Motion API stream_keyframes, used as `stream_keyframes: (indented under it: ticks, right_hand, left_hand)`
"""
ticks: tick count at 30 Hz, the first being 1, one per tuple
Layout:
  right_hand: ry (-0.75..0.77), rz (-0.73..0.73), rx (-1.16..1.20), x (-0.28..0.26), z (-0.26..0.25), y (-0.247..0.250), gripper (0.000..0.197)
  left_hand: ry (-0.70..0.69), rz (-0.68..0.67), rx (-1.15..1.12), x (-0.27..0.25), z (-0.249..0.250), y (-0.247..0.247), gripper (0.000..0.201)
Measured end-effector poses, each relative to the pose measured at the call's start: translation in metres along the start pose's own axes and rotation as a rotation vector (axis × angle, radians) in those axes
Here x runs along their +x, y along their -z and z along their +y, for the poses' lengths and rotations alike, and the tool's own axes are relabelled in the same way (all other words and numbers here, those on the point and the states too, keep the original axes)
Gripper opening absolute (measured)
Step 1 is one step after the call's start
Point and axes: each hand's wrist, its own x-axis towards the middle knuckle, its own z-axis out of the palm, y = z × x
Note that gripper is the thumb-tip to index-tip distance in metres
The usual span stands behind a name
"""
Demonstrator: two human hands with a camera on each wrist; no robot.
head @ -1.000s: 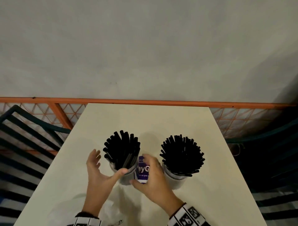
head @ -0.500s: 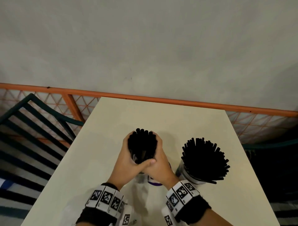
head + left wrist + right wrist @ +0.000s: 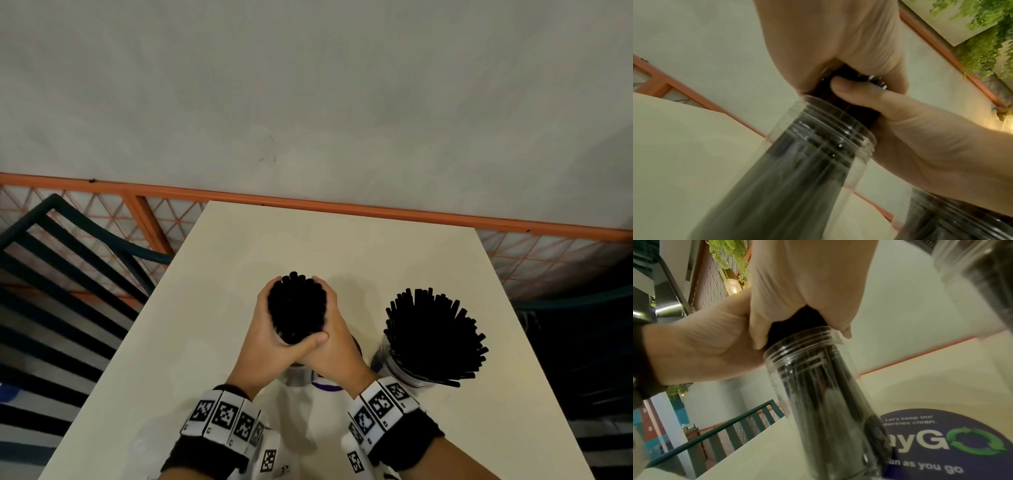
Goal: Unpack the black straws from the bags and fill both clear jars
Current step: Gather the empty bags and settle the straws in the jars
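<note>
Both hands wrap one tight bundle of black straws (image 3: 296, 308) that stands in the left clear jar (image 3: 296, 375). My left hand (image 3: 270, 325) curls round its left side and my right hand (image 3: 337, 339) round its right, with the thumbs crossing at the front. In the left wrist view the straws (image 3: 849, 104) run down into the jar's threaded mouth (image 3: 818, 133) just below the hands. The right wrist view shows the same jar (image 3: 818, 394) standing on the table. The right clear jar (image 3: 404, 373) holds a fanned-out bunch of straws (image 3: 435, 329), untouched.
The cream table (image 3: 342, 246) ends at an orange rail (image 3: 376, 210) against the wall. A round purple sticker (image 3: 941, 443) lies on the table between the jars. Dark slatted chairs (image 3: 68, 274) stand on both sides.
A second ago the hands were low beside the left jar and its straws fanned out. They have since risen and closed round the straws, squeezing them into a tight bundle.
</note>
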Motion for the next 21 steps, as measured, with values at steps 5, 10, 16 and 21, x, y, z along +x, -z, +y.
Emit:
stream_keyframes:
  ticks: [5, 10, 16, 21]
  right_hand:
    - [0.041, 0.020, 0.014, 0.004, 0.000, 0.003, 0.083]
    - [-0.020, -0.010, -0.047, -0.002, 0.004, 0.001, 0.080]
    - [-0.166, -0.019, -0.088, -0.033, 0.011, 0.010, 0.120]
    - [-0.269, -0.013, -0.276, -0.099, 0.019, 0.012, 0.070]
  left_hand:
    - [-0.039, 0.076, -0.026, -0.002, 0.004, -0.003, 0.083]
    - [0.014, 0.073, 0.022, -0.006, -0.001, -0.001, 0.084]
    - [0.142, -0.033, 0.283, -0.031, -0.005, 0.028, 0.122]
    - [0.177, -0.129, 0.490, -0.085, -0.003, 0.063, 0.085]
